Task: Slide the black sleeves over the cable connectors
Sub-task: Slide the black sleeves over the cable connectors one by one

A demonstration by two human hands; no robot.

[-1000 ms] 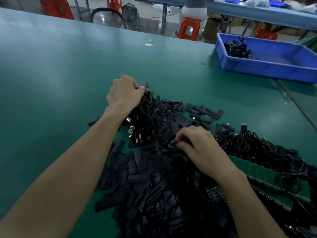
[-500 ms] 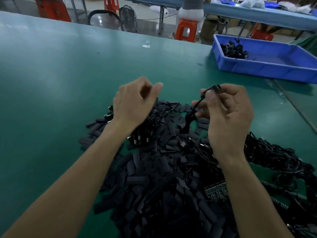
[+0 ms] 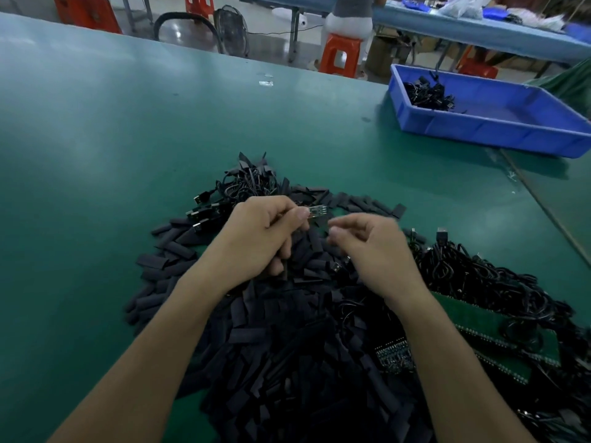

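A big heap of flat black sleeves covers the green table in front of me. A tangle of black cables with metal plugs lies at the heap's far edge, and more cables lie to the right. My left hand pinches a small bare connector between thumb and fingers, its metal pins pointing right. My right hand hovers just right of it, fingers curled, thumb and forefinger close together. Whether it holds a sleeve is hidden.
A blue plastic tray with a few finished cables sits at the far right. Green circuit boards lie under the right-hand cables. Beyond the table edge stand orange stools, a fan and a seated person.
Both hands came down and together over the heap. My left hand now pinches the bare connector. My right hand no longer holds up the cable end it had half a second ago.
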